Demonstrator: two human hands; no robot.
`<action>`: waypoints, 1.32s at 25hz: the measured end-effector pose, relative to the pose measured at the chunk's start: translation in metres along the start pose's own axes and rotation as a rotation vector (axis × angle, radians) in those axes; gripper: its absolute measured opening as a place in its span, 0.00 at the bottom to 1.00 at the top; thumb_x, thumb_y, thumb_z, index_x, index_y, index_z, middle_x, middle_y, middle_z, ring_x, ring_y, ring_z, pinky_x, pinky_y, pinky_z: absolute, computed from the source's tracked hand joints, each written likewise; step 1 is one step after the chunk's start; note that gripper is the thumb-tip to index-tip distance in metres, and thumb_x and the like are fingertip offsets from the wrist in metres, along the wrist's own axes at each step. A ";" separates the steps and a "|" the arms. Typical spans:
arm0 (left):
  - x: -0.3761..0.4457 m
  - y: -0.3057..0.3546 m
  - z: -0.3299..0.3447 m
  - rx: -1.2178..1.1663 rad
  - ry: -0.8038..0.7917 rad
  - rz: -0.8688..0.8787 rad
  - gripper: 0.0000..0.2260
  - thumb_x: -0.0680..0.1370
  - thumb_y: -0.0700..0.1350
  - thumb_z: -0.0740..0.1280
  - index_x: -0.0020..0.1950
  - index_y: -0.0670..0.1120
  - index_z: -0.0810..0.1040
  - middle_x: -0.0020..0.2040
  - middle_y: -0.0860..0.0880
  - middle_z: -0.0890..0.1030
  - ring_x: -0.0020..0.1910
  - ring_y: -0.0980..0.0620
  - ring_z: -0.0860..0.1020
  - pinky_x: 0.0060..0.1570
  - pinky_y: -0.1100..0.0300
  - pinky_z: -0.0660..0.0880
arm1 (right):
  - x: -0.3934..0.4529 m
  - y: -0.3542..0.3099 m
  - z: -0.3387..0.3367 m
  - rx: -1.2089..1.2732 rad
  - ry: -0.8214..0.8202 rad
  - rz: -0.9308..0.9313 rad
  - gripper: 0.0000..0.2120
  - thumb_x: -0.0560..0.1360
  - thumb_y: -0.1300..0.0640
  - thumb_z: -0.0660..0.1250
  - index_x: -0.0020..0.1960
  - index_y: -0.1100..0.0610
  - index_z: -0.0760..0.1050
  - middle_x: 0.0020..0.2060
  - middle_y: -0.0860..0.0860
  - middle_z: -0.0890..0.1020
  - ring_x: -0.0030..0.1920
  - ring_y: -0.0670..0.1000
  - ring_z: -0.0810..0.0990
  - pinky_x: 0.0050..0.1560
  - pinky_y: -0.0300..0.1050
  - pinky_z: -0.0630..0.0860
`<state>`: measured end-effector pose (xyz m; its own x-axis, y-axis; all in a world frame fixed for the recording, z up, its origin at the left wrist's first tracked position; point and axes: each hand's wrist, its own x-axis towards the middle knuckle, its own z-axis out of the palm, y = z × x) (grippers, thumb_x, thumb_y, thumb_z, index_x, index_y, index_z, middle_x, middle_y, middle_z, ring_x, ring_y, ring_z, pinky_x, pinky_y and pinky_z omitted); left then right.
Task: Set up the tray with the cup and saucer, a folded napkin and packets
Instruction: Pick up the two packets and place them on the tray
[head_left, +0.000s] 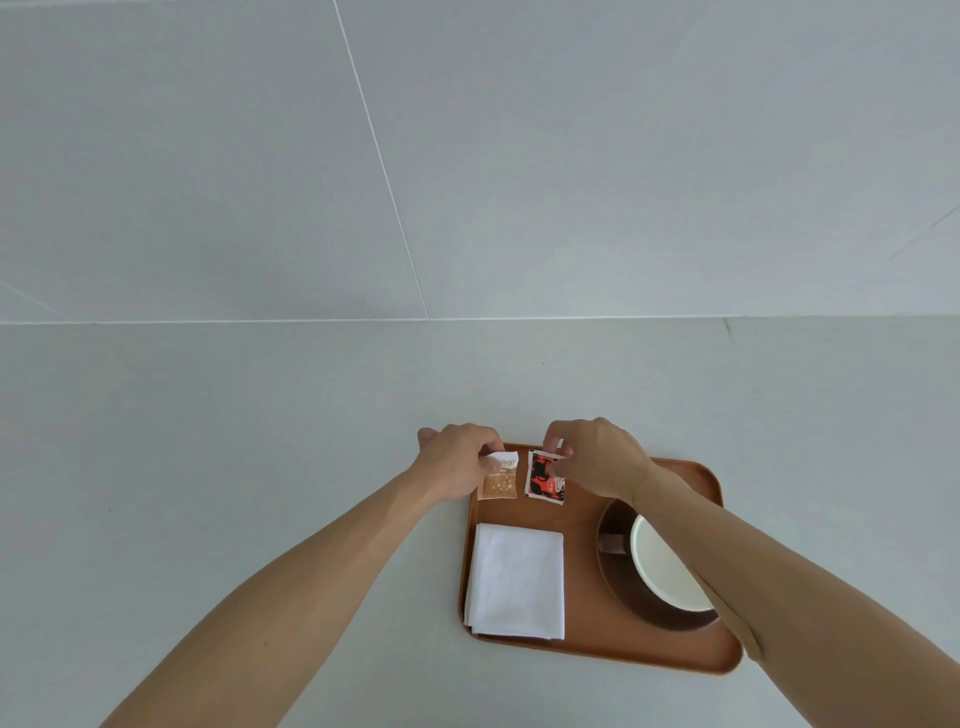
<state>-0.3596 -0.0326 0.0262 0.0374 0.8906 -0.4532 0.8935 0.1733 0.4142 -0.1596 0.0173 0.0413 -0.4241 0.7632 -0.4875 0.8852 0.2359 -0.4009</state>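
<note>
A brown wooden tray (587, 647) lies on the pale counter. On its near left lies a folded white napkin (517, 579). At its right a white cup (662, 566) sits on a dark brown saucer (615, 571), partly hidden by my right forearm. At the tray's far left corner lie two packets side by side. My left hand (457, 460) pinches the top of the tan and white packet (500, 480). My right hand (597, 457) pinches the red and black packet (543, 478).
The grey counter (260, 441) spreads to the left and behind the tray. A grey tiled wall (467, 156) rises at the counter's far edge. The tray's near edge lies close to the counter's front.
</note>
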 end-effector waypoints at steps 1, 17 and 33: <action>-0.002 0.000 0.004 0.014 -0.005 0.005 0.02 0.79 0.49 0.65 0.49 0.56 0.77 0.44 0.58 0.77 0.44 0.53 0.73 0.48 0.53 0.56 | -0.001 0.000 0.004 -0.016 0.000 -0.001 0.08 0.72 0.52 0.68 0.52 0.47 0.77 0.48 0.47 0.83 0.45 0.51 0.79 0.42 0.45 0.75; 0.001 -0.003 0.036 0.218 0.264 0.151 0.05 0.78 0.50 0.66 0.53 0.53 0.77 0.49 0.54 0.79 0.53 0.51 0.72 0.46 0.53 0.52 | -0.001 -0.001 0.040 -0.320 0.220 -0.093 0.09 0.79 0.52 0.62 0.56 0.53 0.76 0.49 0.50 0.80 0.52 0.54 0.74 0.48 0.48 0.69; -0.021 -0.021 0.050 0.250 0.531 0.401 0.11 0.73 0.53 0.71 0.54 0.52 0.80 0.54 0.55 0.80 0.57 0.50 0.76 0.59 0.47 0.61 | -0.030 -0.001 0.046 -0.378 0.213 -0.169 0.18 0.77 0.47 0.62 0.65 0.51 0.73 0.61 0.48 0.75 0.61 0.54 0.71 0.58 0.49 0.67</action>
<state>-0.3565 -0.0759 -0.0123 0.2182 0.9612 0.1686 0.9350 -0.2554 0.2461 -0.1566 -0.0336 0.0205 -0.5546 0.7924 -0.2540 0.8314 0.5400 -0.1307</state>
